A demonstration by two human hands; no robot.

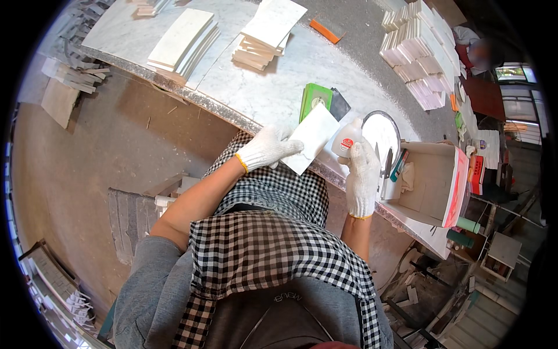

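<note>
My left hand (264, 150), in a white knit glove, grips a white rectangular marble-look tile (315, 135) by its near left edge, thumb on top. The tile is held tilted at the bench edge, over my lap. Close to its right side, my right hand (363, 174), gloved too, is closed round a small white bottle (349, 138) with a red round label. Whether the bottle touches the tile I cannot tell. Just beyond the tile lie a green box (315, 98) and a dark flat sheet (339, 104). A round white disc with a dark rim (381, 124) lies right of the bottle.
An open cardboard box (427, 174) stands at the right bench edge, with a teal-handled cutter (399, 166) by it. White tile stacks stand at the far left (183, 41), far middle (261, 49) and far right (418, 55). An orange strip (324, 31) lies on the bench (232, 90).
</note>
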